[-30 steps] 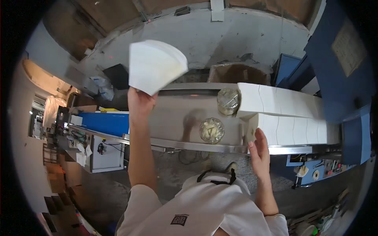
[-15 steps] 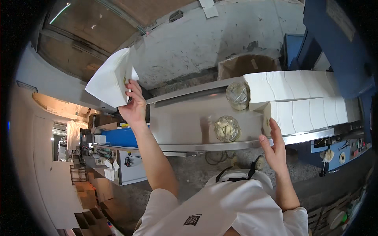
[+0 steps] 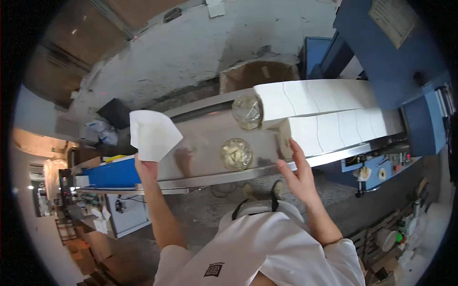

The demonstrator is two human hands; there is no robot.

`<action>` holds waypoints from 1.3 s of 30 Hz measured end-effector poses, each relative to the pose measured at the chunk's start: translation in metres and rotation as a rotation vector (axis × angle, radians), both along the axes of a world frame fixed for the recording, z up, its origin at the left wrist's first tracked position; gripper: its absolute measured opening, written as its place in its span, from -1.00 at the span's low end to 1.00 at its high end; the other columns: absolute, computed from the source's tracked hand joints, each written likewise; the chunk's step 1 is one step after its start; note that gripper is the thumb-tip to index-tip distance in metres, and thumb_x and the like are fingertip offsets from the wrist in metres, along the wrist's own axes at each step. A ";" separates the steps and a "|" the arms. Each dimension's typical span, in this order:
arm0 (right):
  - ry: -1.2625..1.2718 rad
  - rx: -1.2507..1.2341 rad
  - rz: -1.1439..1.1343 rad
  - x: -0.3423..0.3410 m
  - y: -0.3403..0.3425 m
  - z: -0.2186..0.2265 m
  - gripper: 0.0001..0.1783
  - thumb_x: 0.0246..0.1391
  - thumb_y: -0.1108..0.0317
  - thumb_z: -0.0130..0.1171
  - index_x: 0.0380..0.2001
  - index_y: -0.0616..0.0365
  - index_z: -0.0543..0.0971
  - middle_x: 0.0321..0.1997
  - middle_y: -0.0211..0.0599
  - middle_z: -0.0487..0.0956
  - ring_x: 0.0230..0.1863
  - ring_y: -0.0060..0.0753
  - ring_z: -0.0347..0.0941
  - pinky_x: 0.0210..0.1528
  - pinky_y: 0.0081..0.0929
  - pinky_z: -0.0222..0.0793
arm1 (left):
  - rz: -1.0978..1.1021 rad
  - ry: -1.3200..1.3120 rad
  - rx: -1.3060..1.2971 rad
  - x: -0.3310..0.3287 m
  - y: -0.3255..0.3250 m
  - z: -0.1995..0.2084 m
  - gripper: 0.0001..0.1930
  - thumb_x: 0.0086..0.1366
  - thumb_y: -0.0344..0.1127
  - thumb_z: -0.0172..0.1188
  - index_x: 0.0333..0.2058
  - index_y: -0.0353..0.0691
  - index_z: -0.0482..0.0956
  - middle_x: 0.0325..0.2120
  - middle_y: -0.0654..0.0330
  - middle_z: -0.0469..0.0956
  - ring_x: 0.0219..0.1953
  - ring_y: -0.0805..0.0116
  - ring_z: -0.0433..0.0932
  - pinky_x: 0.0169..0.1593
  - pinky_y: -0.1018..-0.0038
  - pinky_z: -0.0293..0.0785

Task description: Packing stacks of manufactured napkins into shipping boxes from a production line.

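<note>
My left hand point(image 3: 147, 170) holds up a fan-shaped white paper piece point(image 3: 155, 137) by its lower edge, over the left end of the metal conveyor table; the paper hides most of its fingers. My right hand point(image 3: 301, 180) is open, thumb and fingers apart, beside the front end of the near row of white paper pieces point(image 3: 341, 131). Whether its fingertips touch that row I cannot tell. Behind it runs a far row of white paper point(image 3: 312, 99). A round plastic-wrapped bundle point(image 3: 247, 112) stands against the far row, and another wrapped round bundle point(image 3: 236, 154) stands nearer me.
Both paper rows lead right into a blue machine point(image 3: 377, 52). A cardboard box point(image 3: 260, 76) stands behind the metal table point(image 3: 200, 138). A blue surface point(image 3: 112, 172) is at the left, and a blue tool shelf point(image 3: 377, 171) sits below the table at right.
My left hand has come down with the white paper, which now shows its flat face. My right hand stays by the near row. The whole view has shifted to the right.
</note>
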State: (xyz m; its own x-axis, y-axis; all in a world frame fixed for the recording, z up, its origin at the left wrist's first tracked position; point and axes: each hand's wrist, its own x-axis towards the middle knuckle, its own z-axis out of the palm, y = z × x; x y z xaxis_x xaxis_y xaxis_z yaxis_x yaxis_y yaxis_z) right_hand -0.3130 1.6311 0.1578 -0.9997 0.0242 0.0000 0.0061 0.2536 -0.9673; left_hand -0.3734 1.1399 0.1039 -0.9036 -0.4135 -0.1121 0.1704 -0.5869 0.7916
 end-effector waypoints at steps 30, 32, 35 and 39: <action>0.312 1.119 0.130 -0.059 -0.049 -0.018 -0.38 -0.26 0.35 0.32 -0.01 0.26 0.48 0.02 0.03 0.41 0.18 0.11 0.24 0.28 0.01 0.11 | -0.473 -0.214 -0.497 -0.042 0.185 0.003 -0.69 0.35 -0.36 0.09 0.02 -0.31 0.42 -0.22 0.17 0.54 -0.21 0.46 0.55 -0.23 0.59 0.52; 0.323 1.009 0.173 -0.058 -0.049 -0.010 -0.36 -0.27 0.34 0.39 -0.02 0.22 0.48 0.07 0.04 0.42 0.20 0.15 0.26 0.26 -0.06 0.18 | -0.504 -0.228 -0.534 -0.063 0.200 0.003 -0.68 0.34 -0.32 0.12 0.02 -0.33 0.43 -0.24 0.17 0.55 -0.24 0.46 0.54 -0.24 0.59 0.50; 0.377 0.767 0.184 -0.086 -0.062 0.008 -0.36 -0.22 0.35 0.38 0.02 0.22 0.45 0.09 0.06 0.42 0.12 0.12 0.36 0.14 -0.14 0.34 | -0.488 -0.169 -0.622 -0.103 0.225 0.012 -0.67 0.34 -0.28 0.14 -0.01 -0.35 0.44 -0.24 0.13 0.58 -0.26 0.42 0.55 -0.23 0.55 0.49; 0.415 0.830 0.193 -0.142 -0.080 -0.006 -0.45 -0.21 0.36 0.30 -0.05 0.22 0.47 -0.06 -0.03 0.45 0.01 0.04 0.39 0.10 -0.12 0.31 | -0.430 -0.137 -1.000 -0.155 0.244 0.028 -0.53 0.27 -0.11 0.23 -0.03 -0.40 0.46 -0.29 0.03 0.64 -0.28 0.37 0.57 -0.17 0.46 0.47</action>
